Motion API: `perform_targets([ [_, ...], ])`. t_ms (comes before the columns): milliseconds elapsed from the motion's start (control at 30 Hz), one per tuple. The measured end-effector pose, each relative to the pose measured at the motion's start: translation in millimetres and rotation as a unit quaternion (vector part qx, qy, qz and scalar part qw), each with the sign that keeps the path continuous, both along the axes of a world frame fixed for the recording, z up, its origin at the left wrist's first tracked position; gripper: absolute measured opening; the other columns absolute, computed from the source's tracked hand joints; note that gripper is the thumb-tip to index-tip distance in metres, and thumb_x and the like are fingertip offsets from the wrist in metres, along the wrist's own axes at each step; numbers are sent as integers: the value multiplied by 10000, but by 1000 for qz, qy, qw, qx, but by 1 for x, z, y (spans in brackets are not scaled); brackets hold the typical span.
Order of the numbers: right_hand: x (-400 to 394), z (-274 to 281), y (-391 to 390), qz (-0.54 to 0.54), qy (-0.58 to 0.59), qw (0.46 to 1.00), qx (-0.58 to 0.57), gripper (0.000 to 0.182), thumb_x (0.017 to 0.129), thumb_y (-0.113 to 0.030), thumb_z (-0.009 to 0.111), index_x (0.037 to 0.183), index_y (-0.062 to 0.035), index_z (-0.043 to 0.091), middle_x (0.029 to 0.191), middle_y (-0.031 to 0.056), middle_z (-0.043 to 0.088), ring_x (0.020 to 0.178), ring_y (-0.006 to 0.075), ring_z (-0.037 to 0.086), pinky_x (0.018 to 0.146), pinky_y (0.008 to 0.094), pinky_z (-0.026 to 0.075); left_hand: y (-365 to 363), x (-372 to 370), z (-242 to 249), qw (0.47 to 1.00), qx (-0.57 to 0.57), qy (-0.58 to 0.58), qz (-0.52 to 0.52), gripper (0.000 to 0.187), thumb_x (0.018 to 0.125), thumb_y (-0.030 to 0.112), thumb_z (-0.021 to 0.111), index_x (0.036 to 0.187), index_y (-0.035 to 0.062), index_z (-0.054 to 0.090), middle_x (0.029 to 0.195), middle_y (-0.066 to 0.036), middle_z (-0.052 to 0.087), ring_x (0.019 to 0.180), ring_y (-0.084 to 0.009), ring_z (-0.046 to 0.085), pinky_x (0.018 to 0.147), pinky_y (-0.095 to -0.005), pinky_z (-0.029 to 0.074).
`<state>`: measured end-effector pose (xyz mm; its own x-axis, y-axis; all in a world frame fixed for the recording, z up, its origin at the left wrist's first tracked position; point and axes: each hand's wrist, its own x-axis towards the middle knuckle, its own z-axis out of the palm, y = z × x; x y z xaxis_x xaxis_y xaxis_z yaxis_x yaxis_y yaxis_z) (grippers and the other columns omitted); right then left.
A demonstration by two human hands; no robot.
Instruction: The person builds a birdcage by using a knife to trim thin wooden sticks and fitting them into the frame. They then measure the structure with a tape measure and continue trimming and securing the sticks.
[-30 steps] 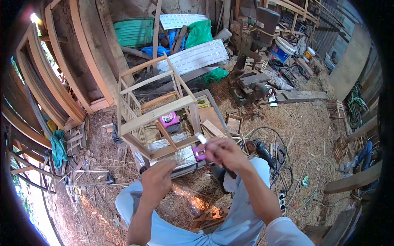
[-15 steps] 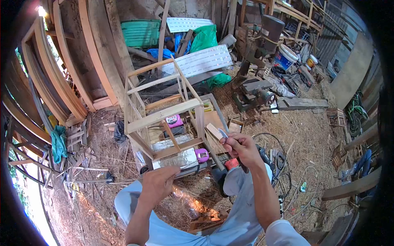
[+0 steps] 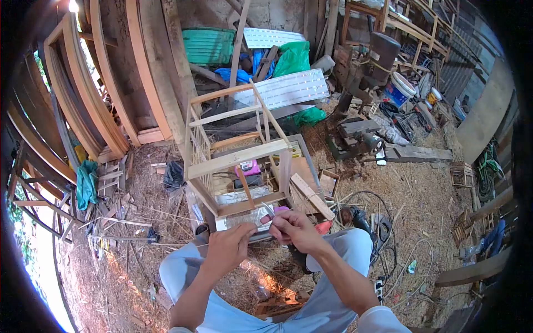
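My right hand (image 3: 294, 230) is closed around a small knife, its short pale blade (image 3: 268, 210) pointing up and away from me. Close by on the left, my left hand (image 3: 230, 244) is pinched on a thin wooden strip (image 3: 166, 244) that runs out to the left; the fingers partly hide its end. The two hands nearly meet above my knees. Just beyond them stands a wooden frame (image 3: 239, 159) with thin slats along its left side. A pink-labelled tape measure (image 3: 248, 167) shows through the frame.
A grey-edged work surface (image 3: 311, 166) lies under the frame, with a wooden block (image 3: 312, 197) on its right. Black cable (image 3: 383, 208) coils at right. A machine (image 3: 361, 136), buckets (image 3: 401, 89) and curved timbers (image 3: 150, 72) stand around. Shavings cover the floor.
My right hand has brought the knife down and left, close to the left hand. The left hand has shifted slightly right. The view has turned a little, so the surroundings sit further right.
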<state>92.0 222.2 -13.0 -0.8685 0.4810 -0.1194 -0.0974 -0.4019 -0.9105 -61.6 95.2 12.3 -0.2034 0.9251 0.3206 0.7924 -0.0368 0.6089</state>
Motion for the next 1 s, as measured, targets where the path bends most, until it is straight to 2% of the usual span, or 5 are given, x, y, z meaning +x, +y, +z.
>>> perform_targets([
  [233,42,12,43,-138,-41,990,2,240,949,-194,506,1003,11,620,623,-37,478,475,37,378,416,188,271,-11,-14,4,998,-7,-57,27,118,832,108,612,931,70,664,842,-111,673,739,-305,654,631,-360,510],
  [533,33,1,24,-131,-122,980,89,207,947,-169,509,1011,-4,617,626,-36,497,484,37,418,415,193,300,-16,-12,9,999,-37,17,7,98,825,105,604,902,86,662,855,-98,677,713,-296,652,632,-384,504],
  [633,12,8,-3,-33,-53,997,38,191,944,-167,513,1024,-22,608,659,-58,493,496,37,409,430,195,309,-11,-11,-3,999,15,34,-7,87,818,86,602,888,85,654,833,-100,675,699,-300,650,597,-368,501],
  [733,56,-3,62,-257,-70,964,25,204,954,-192,503,1027,-26,598,658,-65,467,486,18,361,425,177,275,-15,-37,1,997,58,-6,55,76,816,68,599,873,84,647,810,-101,672,684,-307,646,566,-356,492],
  [1000,58,2,60,-360,20,933,-4,228,983,-290,441,878,-93,487,605,-37,417,450,27,310,392,179,234,-11,-29,-3,996,-15,20,80,102,814,100,622,914,108,642,768,-79,666,647,-294,639,557,-364,494],
])
